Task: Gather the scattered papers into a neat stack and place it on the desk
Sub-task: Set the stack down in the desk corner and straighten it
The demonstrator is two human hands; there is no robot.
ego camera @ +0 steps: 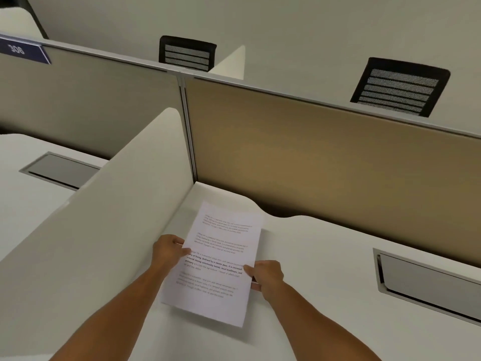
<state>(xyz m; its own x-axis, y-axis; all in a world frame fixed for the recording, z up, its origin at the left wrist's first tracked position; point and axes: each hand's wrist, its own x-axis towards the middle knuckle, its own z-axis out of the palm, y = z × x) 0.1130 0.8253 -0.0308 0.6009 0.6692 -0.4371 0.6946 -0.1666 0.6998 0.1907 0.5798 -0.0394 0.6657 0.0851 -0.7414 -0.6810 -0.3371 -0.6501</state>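
Observation:
A stack of white printed papers (221, 256) sits in the middle of the head view, its long side pointing away from me, low over the white desk (325, 269). My left hand (169, 250) grips the stack's left edge, thumb on top. My right hand (268, 276) pinches its right edge, thumb on the top sheet. The sheets look aligned, with only the top page showing. The stack's near end casts a shadow on the desk, so it appears slightly lifted there.
A white side divider (117, 204) rises close on the left. A tan partition panel (325, 165) closes the back of the desk. A grey cable hatch (429, 285) is set into the desk at right. Two black mesh chair backs (400, 87) stand beyond.

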